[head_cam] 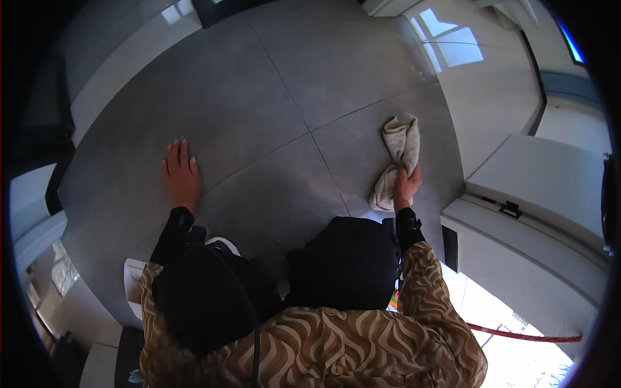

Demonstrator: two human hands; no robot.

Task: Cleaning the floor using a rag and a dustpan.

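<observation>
My right hand point(407, 185) grips a bunched beige cloth point(401, 136) around its middle, on the right part of the grey tiled floor point(233, 106). One end of the cloth reaches forward of the hand, and the other end lies to its left. Over on the left, my left hand point(183, 174) rests palm down on the tiles with its fingers pointing forward and holding nothing. Black bands wrap both wrists. My knees in black cloth point(344, 262) are between the two arms.
A white panel door frame point(524, 242) stands to the right, beside a bright doorway with a red cord point(526, 333). White baseboard point(116, 72) curves along the left. A white plastic item point(133, 281) sits by my left forearm. Window light reflects on the glossy right wall point(485, 77).
</observation>
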